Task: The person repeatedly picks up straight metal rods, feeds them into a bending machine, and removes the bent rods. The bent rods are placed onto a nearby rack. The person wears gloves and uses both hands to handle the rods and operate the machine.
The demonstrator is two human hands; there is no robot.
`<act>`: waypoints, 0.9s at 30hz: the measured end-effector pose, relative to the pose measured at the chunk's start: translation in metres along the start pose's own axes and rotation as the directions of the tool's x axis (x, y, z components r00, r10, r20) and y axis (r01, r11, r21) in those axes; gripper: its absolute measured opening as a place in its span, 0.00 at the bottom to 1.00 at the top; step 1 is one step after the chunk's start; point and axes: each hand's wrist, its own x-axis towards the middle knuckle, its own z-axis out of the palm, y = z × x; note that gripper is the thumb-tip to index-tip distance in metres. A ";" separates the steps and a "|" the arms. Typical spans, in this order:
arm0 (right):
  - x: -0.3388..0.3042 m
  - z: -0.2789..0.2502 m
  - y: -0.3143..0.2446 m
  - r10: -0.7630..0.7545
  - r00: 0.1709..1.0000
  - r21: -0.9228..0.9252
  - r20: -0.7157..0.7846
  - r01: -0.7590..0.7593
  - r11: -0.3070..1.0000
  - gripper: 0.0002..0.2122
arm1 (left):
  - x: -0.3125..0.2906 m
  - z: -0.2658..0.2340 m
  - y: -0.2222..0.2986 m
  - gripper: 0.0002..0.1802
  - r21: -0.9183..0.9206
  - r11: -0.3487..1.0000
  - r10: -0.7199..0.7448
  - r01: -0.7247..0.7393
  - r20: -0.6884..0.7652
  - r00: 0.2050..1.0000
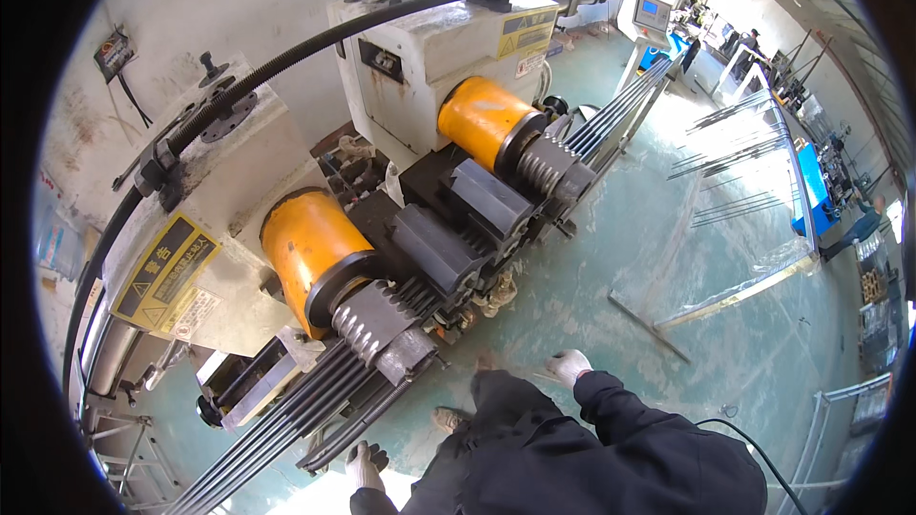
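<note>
My left hand (365,468), in a white glove with dark finger fronts, hangs beside the lower end of a dark ribbed bar (355,426). Its fingers are loosely bent and apart, with nothing visible in them. My right hand (570,367), also white-gloved, is out over the floor to the right of the machine. Its fingers are partly stretched, and I see nothing held. Long dark steel rods (277,420) run beside the machine's near grooved roller (370,320). Behind that roller sits an orange cylinder (307,250); a second orange cylinder (485,121) and grooved roller (551,164) stand farther along.
Two dark angled blocks (437,246) sit between the rollers. A thick black hose (315,46) arches over the machine housings (444,62). A control panel (652,14) stands at the far end. On the right, a metal frame (739,300) carries rods, and a person (859,227) is beyond it.
</note>
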 end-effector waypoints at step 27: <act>-0.032 -0.132 -0.320 -0.343 0.904 0.950 -0.254 0.300 0.087 0.21 | -0.219 -0.025 0.305 0.36 -0.731 0.308 0.648 -0.609 -0.307 0.697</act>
